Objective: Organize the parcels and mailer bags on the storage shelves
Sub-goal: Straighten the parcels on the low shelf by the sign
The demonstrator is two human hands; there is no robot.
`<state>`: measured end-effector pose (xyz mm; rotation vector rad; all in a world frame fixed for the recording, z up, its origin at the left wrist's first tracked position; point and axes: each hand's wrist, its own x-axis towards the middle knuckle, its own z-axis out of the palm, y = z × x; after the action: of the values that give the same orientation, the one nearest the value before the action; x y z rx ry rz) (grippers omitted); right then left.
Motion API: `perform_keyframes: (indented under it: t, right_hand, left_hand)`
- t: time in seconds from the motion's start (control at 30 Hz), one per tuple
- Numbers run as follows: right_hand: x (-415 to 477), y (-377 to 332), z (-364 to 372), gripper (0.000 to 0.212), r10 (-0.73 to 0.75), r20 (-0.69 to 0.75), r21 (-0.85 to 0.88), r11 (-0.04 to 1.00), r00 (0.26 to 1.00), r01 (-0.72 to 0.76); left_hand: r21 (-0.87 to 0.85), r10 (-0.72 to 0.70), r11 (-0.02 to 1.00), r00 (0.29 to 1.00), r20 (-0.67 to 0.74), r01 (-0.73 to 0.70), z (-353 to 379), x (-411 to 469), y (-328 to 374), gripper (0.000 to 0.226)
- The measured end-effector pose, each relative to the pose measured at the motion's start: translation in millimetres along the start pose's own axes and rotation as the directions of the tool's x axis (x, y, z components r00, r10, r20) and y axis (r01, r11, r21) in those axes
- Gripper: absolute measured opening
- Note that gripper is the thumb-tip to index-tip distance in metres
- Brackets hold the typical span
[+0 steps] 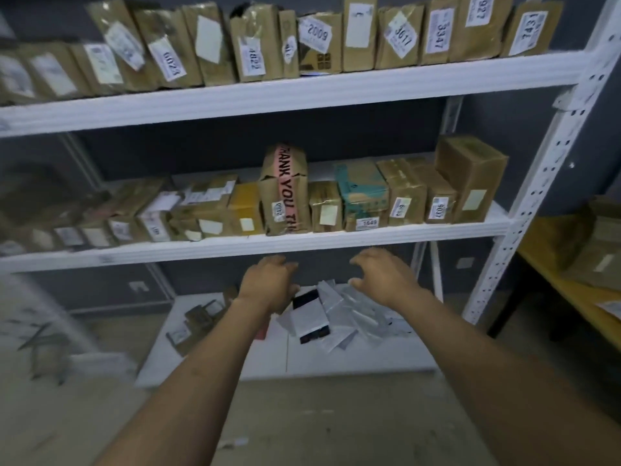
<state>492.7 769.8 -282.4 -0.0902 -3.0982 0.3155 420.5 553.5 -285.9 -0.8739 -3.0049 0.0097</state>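
A loose heap of white and grey mailer bags point(339, 314) lies on the bottom shelf point(336, 361), one of them with black ends. Both my arms reach toward it. My left hand point(268, 280) hovers just above the heap's left side, fingers loosely curled and empty. My right hand point(383, 274) hangs over the heap's right side with fingers spread and bent, holding nothing. Brown parcels point(403, 196) with numbered labels stand in a row on the middle shelf point(255, 247), among them a tall one with pink "THANK YOU" tape point(285, 190).
The top shelf point(285, 92) holds a packed row of brown labelled parcels point(316, 38). Small cardboard pieces point(195, 321) lie at the bottom shelf's left. A white upright post point(537, 183) bounds the rack on the right, beside a yellow table point(571, 287) with more parcels.
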Motion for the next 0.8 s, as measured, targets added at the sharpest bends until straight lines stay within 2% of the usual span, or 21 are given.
perform_keyframes:
  t: [0.23, 0.37, 0.47, 0.6, 0.67, 0.8]
  right_hand:
    - [34.7, -116.0, 59.4, 0.048, -0.113, 0.076, 0.047, 0.993, 0.991, 0.109]
    - [76.6, -175.4, 97.3, 0.038, -0.172, 0.107, 0.106, 0.981, 0.979, 0.16]
    - [112.2, -216.1, 125.7, 0.022, -0.235, 0.16, 0.168, 0.964, 0.959, 0.208]
    - [155.2, -269.7, 160.8, 0.041, -0.316, 0.198, 0.157, 0.945, 0.928, 0.288]
    - [173.4, -293.6, 175.2, 0.048, -0.307, 0.225, 0.157, 0.948, 0.925, 0.277]
    - [207.5, -338.1, 203.3, 0.043, -0.332, 0.269, 0.12, 0.943, 0.904, 0.31]
  left_hand:
    - [-0.095, -0.159, 0.983, 0.987, -0.022, 0.157, 43.3, -57.6, -116.9, 0.032]
    - [-0.076, -0.252, 0.965, 0.968, 0.003, 0.252, 75.0, -67.7, -190.2, 0.043]
    - [-0.104, -0.321, 0.941, 0.947, 0.027, 0.322, 93.6, -72.9, -240.1, 0.044]
    - [-0.076, -0.394, 0.912, 0.911, 0.117, 0.404, 118.4, -79.3, -308.8, 0.049]
    - [-0.093, -0.413, 0.899, 0.9, 0.14, 0.427, 127.3, -82.3, -338.7, 0.051]
    - [-0.083, -0.411, 0.902, 0.9, 0.146, 0.425, 146.1, -78.3, -393.3, 0.052]
